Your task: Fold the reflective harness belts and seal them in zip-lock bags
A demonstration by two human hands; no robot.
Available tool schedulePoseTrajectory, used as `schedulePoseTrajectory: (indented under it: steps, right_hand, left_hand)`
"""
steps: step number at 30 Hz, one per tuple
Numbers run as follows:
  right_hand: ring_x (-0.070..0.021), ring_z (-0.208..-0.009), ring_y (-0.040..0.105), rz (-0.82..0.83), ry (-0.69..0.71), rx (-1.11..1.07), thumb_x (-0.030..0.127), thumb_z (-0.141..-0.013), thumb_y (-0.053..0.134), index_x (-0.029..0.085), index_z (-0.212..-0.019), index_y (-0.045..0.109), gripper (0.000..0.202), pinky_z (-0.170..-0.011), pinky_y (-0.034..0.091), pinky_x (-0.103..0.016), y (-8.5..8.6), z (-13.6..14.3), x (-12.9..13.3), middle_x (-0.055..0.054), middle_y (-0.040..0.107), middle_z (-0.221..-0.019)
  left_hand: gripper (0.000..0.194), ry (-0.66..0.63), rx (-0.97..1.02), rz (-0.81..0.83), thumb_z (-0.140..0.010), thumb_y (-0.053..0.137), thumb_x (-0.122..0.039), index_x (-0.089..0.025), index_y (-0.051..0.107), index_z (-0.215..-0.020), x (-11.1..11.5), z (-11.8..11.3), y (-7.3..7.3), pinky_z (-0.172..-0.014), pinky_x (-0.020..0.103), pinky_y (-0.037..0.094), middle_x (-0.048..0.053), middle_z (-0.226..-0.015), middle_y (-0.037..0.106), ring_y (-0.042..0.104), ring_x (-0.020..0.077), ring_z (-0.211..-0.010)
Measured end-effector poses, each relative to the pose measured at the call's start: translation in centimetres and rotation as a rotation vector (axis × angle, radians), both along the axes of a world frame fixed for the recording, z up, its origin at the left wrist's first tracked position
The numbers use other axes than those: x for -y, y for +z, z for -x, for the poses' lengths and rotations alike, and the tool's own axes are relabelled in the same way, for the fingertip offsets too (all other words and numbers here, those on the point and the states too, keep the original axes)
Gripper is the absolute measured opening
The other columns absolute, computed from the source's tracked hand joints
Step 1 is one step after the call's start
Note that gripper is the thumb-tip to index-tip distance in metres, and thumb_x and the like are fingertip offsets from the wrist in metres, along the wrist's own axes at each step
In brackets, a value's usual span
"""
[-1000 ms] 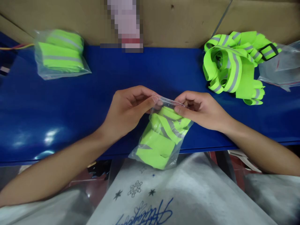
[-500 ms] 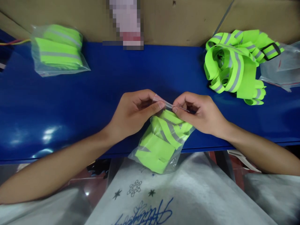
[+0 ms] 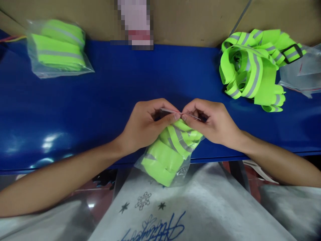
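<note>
A clear plastic zip bag (image 3: pixel 184 170) hangs from both hands at the front edge of the blue table, tilted down toward my lap. Folded neon-yellow reflective strap (image 3: pixel 163 160) with grey stripes fills it. My left hand (image 3: pixel 147 122) pinches the bag's top edge between thumb and forefinger. Close beside it, my right hand (image 3: pixel 209 118) pinches the same edge, the two thumb tips almost touching. Whether the seal is closed under the fingers is hard to see.
A filled bag of strap (image 3: pixel 60 55) lies at the back left of the blue table (image 3: pixel 120 77). At the right is a loose heap of reflective strap (image 3: pixel 253 70) with a black buckle (image 3: pixel 292 54); flat clear bags (image 3: pixel 301 78) lie beside it. Cardboard (image 3: pixel 188 23) stands behind.
My left hand has slid right along the bag's top edge, up to my right hand. My right hand has stayed nearly in place, and the bag has shifted slightly left.
</note>
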State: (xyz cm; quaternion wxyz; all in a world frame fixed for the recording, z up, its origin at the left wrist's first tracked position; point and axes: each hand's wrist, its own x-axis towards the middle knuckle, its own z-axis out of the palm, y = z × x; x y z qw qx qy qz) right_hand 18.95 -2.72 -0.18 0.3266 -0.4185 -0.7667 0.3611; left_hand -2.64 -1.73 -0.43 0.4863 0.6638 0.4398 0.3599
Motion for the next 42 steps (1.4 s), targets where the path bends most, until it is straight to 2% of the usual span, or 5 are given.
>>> schedulePoseTrajectory:
  steps: [7, 15, 26, 35, 42]
  right_hand:
    - [-0.0104, -0.063, 0.052, 0.240, -0.010, -0.091, 0.045, -0.093, 0.072, 0.020, -0.096, 0.071, 0.025, -0.054, 0.040, -0.025, 1.2, -1.3, -0.1, 0.001, 0.061, -0.072]
    - [-0.0099, -0.063, 0.052, 0.031, 0.087, 0.097, 0.029, -0.100, 0.062, 0.020, -0.091, 0.064, 0.013, -0.057, 0.039, -0.026, 1.8, -1.2, 0.2, 0.001, 0.063, -0.076]
    - [-0.0073, -0.058, 0.051, 0.080, 0.171, 0.160, 0.036, -0.105, 0.055, 0.018, -0.098, 0.062, 0.021, -0.056, 0.037, -0.023, 2.1, -2.2, 0.1, 0.004, 0.059, -0.069]
    - [-0.0076, -0.057, 0.046, 0.227, 0.117, -0.020, 0.044, -0.098, 0.067, 0.018, -0.092, 0.064, 0.026, -0.051, 0.034, -0.022, 1.5, -2.8, -0.8, 0.005, 0.053, -0.065]
    - [-0.0072, -0.054, 0.043, 0.173, 0.074, -0.023, 0.038, -0.099, 0.066, 0.018, -0.094, 0.066, 0.021, -0.048, 0.032, -0.021, 2.2, -2.7, -0.3, 0.005, 0.050, -0.062]
  left_hand:
    - [0.014, 0.009, 0.012, 0.055, -0.090, 0.075, -0.038, -0.027, 0.084, -0.091, -0.4, 0.4, 1.3, -0.069, 0.027, 0.056, 0.001, -0.089, 0.081, 0.074, 0.0188, -0.080]
    - [0.019, 0.026, -0.095, -0.041, -0.092, 0.072, -0.044, -0.029, 0.084, -0.088, -0.3, 1.0, 1.3, -0.063, 0.026, 0.050, -0.002, -0.085, 0.080, 0.070, 0.0165, -0.074]
    - [0.018, -0.010, -0.051, -0.031, -0.093, 0.072, -0.043, -0.030, 0.084, -0.092, -0.4, 0.7, 1.5, -0.073, 0.026, 0.055, -0.003, -0.088, 0.080, 0.073, 0.0158, -0.082]
    - [0.020, 0.020, 0.065, -0.007, -0.093, 0.072, -0.048, -0.030, 0.083, -0.095, -0.8, 1.1, 0.5, -0.064, 0.026, 0.049, -0.001, -0.084, 0.077, 0.067, 0.0130, -0.074]
    - [0.021, -0.006, 0.122, -0.039, -0.095, 0.070, -0.046, -0.030, 0.082, -0.096, -1.0, 1.2, 0.2, -0.064, 0.028, 0.047, 0.000, -0.083, 0.075, 0.064, 0.0134, -0.074]
